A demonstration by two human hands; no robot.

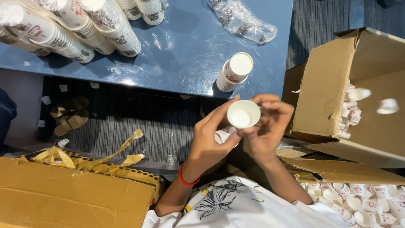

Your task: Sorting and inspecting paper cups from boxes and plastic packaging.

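Both hands pinch one small white paper cup point(243, 114) by its rim, left hand point(213, 139) and right hand point(265, 131) on opposite sides, near a short cup stack point(234, 71) on the blue bench point(181, 50).

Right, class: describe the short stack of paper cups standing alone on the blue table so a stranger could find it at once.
Start at the blue table and follow its near edge towards the open cardboard box. There, just above the two hands holding a single cup, stands the short stack of cups. Unlike the long plastic-wrapped sleeves of cups lying at the far left, it is unwrapped, alone and bottom up.
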